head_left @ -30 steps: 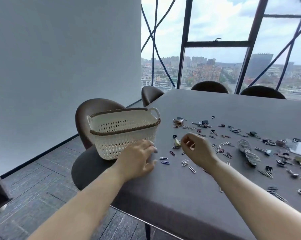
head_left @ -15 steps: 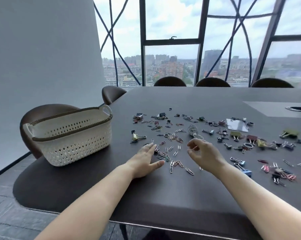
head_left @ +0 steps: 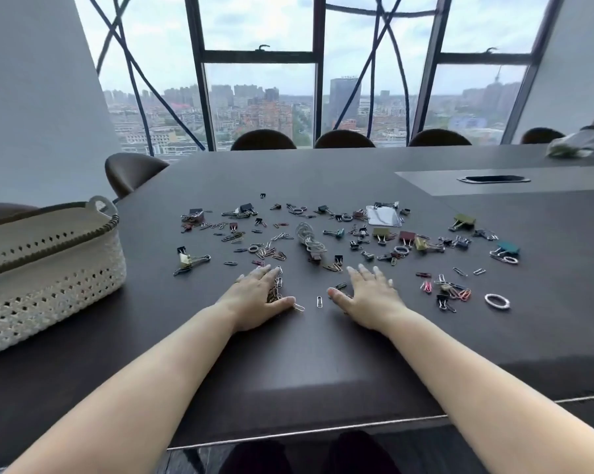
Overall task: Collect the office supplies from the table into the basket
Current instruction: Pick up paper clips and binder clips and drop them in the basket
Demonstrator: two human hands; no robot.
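Paper clips and binder clips lie scattered over the dark table (head_left: pixel 322 364). My left hand (head_left: pixel 256 297) rests flat, fingers apart, on a small heap of paper clips (head_left: pixel 277 289). My right hand (head_left: pixel 369 297) lies flat and open beside it, with a few clips at its thumb. One silver paper clip (head_left: pixel 319 301) lies between the two hands. A coiled cable (head_left: pixel 309 241) sits just beyond my fingertips. The white woven basket (head_left: pixel 49 268) stands at the table's left edge, well left of my left hand.
A clear badge holder (head_left: pixel 383 215) and coloured binder clips (head_left: pixel 464 220) lie at the far right of the scatter, a metal ring (head_left: pixel 497 300) at the near right. Brown chairs (head_left: pixel 263 140) line the far side before tall windows. A cable port (head_left: pixel 493 179) is set in the table.
The view has swung right, so the basket now sits at the far left. Both hands have spread flat on the table; the right hand opened from a loose curl.
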